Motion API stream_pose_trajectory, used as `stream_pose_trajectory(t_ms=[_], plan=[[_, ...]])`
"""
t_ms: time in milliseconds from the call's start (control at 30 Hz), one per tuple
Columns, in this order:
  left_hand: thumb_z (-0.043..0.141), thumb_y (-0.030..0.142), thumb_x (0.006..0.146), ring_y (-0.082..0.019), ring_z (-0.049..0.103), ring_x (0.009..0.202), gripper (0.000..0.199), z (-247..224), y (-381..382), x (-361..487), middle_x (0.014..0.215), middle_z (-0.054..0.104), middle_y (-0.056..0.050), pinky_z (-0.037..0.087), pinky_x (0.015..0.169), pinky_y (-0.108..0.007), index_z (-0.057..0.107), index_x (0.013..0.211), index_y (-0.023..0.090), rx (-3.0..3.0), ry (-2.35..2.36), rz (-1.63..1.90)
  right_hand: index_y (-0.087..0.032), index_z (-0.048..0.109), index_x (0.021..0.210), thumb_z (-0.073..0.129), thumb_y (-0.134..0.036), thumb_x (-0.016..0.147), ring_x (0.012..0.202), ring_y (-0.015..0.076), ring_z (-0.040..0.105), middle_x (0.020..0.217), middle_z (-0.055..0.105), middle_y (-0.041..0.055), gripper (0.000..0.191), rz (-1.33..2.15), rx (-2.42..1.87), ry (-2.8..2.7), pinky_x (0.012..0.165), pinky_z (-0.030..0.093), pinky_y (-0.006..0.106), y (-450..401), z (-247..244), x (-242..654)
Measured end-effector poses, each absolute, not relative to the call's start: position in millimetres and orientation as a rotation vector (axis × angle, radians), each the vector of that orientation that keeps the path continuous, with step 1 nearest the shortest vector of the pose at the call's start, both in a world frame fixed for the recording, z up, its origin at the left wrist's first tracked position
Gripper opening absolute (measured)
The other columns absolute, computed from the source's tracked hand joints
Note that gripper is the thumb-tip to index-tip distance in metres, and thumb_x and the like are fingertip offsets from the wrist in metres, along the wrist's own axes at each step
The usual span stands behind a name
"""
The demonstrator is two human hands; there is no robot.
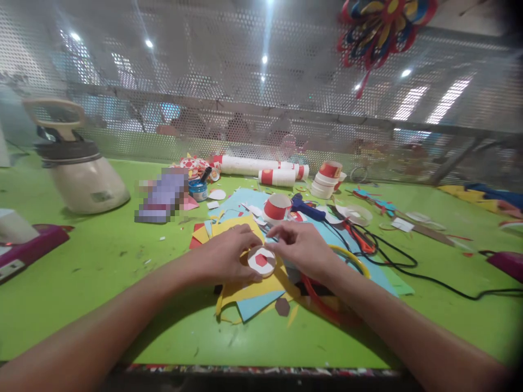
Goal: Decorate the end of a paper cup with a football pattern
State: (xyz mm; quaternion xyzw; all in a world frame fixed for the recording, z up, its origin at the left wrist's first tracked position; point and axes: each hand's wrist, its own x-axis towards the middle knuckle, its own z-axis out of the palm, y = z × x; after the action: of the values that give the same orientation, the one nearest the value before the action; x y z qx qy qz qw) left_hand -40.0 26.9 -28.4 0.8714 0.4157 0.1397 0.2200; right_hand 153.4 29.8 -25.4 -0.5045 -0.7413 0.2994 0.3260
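A round white paper disc (pixel 267 269) with a red hexagon (pixel 261 259) at its centre faces up in my left hand (pixel 231 250). My left thumb runs along its lower edge and the fingers curl round its far side. At the disc's upper right is my right hand (pixel 304 247), fingers bent, thumb and forefinger close together by the rim. Something white shows between those tips, too small to name. Under both hands lie yellow paper (pixel 249 288) and blue paper (pixel 259 306). A dark hexagon (pixel 282 306) lies nearer me. Just beyond stands a red and white paper cup (pixel 278 208).
A blue glue gun (pixel 308 208) and orange-handled scissors (pixel 362 239) lie right, by a black cord (pixel 433 288). Stacked paper cups (pixel 253 165) line the back. Left are a blue jar (pixel 198 190), a blurred purple object (pixel 165 196) and a large beige flask (pixel 84 182).
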Motion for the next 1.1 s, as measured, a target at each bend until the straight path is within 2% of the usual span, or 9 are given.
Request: stream_pose_trajectory(t_ms=[133, 267, 367, 533, 800, 967, 1100], plan=[[0.073, 0.039, 0.068, -0.023, 0.053, 0.094, 0.047, -26, 24, -41, 0.106, 0.056, -0.006, 0.042, 0.077, -0.034, 0.056, 0.107, 0.020, 2.397, 1.187, 0.449, -0.015, 0.065, 0.086, 0.060, -0.031, 0.081, 0.057, 0.0108, 0.044, 0.063, 0.053, -0.0015, 0.018, 0.729, -1.294, -1.809, 0.052, 0.035, 0.024, 28, -12, 165], [0.072, 0.032, 0.070, -0.023, 0.055, 0.094, 0.044, -19, 21, -43, 0.107, 0.059, -0.006, 0.043, 0.078, -0.034, 0.055, 0.109, 0.020, 2.391, 1.171, 0.506, -0.014, 0.064, 0.094, 0.056, -0.034, 0.086, 0.058, 0.0109, 0.049, 0.079, 0.063, 0.0046, 0.023, 0.841, -1.297, -1.831, 0.053, 0.040, 0.025, 24, -5, 167], [0.069, 0.028, 0.074, -0.022, 0.056, 0.095, 0.043, -14, 19, -43, 0.110, 0.061, -0.007, 0.044, 0.081, -0.034, 0.053, 0.113, 0.019, 2.400, 1.125, 0.572, -0.013, 0.061, 0.104, 0.051, -0.036, 0.090, 0.065, 0.0132, 0.054, 0.088, 0.065, 0.0079, 0.028, 0.946, -1.274, -1.877, 0.059, 0.045, 0.028, 20, -6, 164], [0.067, 0.025, 0.075, -0.019, 0.060, 0.088, 0.044, -11, 16, -42, 0.108, 0.064, -0.004, 0.047, 0.075, -0.032, 0.053, 0.117, 0.023, 2.342, 1.085, 0.581, -0.013, 0.054, 0.117, 0.054, -0.034, 0.090, 0.077, 0.0166, 0.057, 0.094, 0.064, 0.0101, 0.034, 1.154, -1.280, -1.855, 0.064, 0.049, 0.030, 16, -7, 162], [0.066, 0.020, 0.074, -0.017, 0.061, 0.082, 0.044, -15, 16, -42, 0.108, 0.064, -0.004, 0.051, 0.071, -0.029, 0.055, 0.116, 0.022, 2.236, 1.043, 0.610, -0.015, 0.047, 0.123, 0.065, -0.022, 0.080, 0.066, 0.0138, 0.056, 0.076, 0.059, 0.0013, 0.047, 1.476, -1.188, -1.753, 0.062, 0.048, 0.029, 13, -7, 161], [0.065, 0.021, 0.076, -0.018, 0.063, 0.085, 0.044, -15, 16, -42, 0.105, 0.065, -0.004, 0.053, 0.072, -0.030, 0.055, 0.118, 0.023, 2.155, 0.993, 0.604, -0.014, 0.049, 0.123, 0.062, -0.012, 0.075, 0.057, 0.0119, 0.056, 0.066, 0.059, -0.0020, 0.050, 1.510, -1.239, -1.720, 0.057, 0.045, 0.026, 10, -3, 158], [0.067, 0.020, 0.074, -0.019, 0.064, 0.088, 0.046, -15, 17, -41, 0.106, 0.065, -0.005, 0.054, 0.073, -0.031, 0.055, 0.119, 0.021, 2.100, 0.975, 0.599, -0.013, 0.048, 0.123, 0.062, -0.011, 0.074, 0.049, 0.0105, 0.054, 0.062, 0.057, -0.0042, 0.051, 1.515, -1.266, -1.670, 0.052, 0.043, 0.025, 10, -4, 156]])
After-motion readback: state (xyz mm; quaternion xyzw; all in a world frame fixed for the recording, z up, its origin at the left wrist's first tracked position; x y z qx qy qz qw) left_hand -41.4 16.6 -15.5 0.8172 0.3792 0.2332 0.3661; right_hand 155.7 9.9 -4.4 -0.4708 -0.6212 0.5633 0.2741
